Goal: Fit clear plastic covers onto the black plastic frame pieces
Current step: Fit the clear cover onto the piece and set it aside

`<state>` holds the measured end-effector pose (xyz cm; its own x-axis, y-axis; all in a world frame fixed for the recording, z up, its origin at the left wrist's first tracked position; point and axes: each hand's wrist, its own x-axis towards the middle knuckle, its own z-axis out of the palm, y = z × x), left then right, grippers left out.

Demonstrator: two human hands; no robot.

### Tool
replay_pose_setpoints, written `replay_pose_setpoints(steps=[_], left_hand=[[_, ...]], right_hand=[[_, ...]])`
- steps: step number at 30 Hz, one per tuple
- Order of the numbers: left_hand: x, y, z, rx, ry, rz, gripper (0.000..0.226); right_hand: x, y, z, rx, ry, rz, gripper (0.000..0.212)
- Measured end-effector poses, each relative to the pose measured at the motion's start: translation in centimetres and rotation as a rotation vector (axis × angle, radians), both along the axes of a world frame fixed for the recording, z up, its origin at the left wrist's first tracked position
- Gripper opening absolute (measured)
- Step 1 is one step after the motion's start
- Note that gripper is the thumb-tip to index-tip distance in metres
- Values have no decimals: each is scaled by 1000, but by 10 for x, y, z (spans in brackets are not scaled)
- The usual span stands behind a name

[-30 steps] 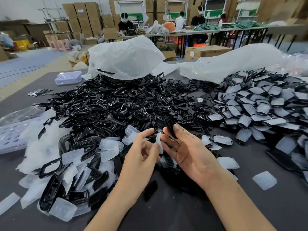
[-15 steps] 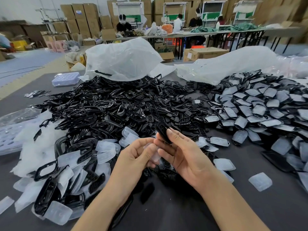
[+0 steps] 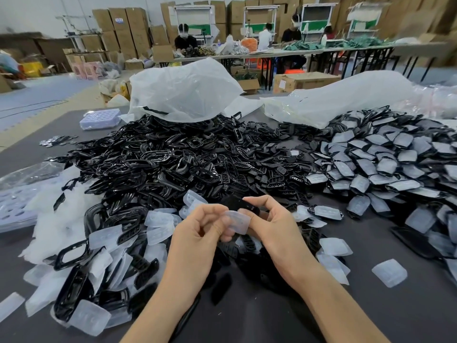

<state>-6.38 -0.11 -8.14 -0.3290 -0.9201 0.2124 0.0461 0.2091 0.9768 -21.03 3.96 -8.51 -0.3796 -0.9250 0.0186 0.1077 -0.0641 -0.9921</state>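
Above the near table edge my two hands meet. My left hand [image 3: 200,233] pinches a clear plastic cover [image 3: 237,222] between thumb and fingers. My right hand [image 3: 274,226] grips a small black frame piece [image 3: 243,205], held just behind and above the cover; the two parts touch or nearly touch. Most of the frame piece is hidden by my fingers. A large heap of bare black frame pieces [image 3: 173,164] lies behind my hands. Loose clear covers [image 3: 158,226] are scattered at the left.
Covered frame pieces [image 3: 376,167] are piled at the right. White plastic bags [image 3: 183,92] lie at the back of the dark table [image 3: 321,318]. A clear blister tray [image 3: 14,206] sits at the left edge. People work at far tables.
My right hand turned from palm-up and open-fingered to curled round the black frame piece. My left hand brought the clear cover up against it. The camera tilted slightly.
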Motion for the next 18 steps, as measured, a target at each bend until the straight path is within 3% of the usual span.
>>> replay_pose_setpoints(steps=[7, 9, 14, 18], left_hand=[[3, -2, -3, -202, -132, 210, 19], [3, -4, -2, -250, -148, 232, 20], [3, -5, -3, -116, -64, 161, 15], [4, -5, -1, -42, 32, 75, 9]], right_hand=[[6, 5, 3, -15, 99, 83, 14], [7, 7, 5, -29, 117, 128, 23], [8, 7, 4, -55, 84, 149, 18], [6, 7, 5, -69, 29, 125, 31]])
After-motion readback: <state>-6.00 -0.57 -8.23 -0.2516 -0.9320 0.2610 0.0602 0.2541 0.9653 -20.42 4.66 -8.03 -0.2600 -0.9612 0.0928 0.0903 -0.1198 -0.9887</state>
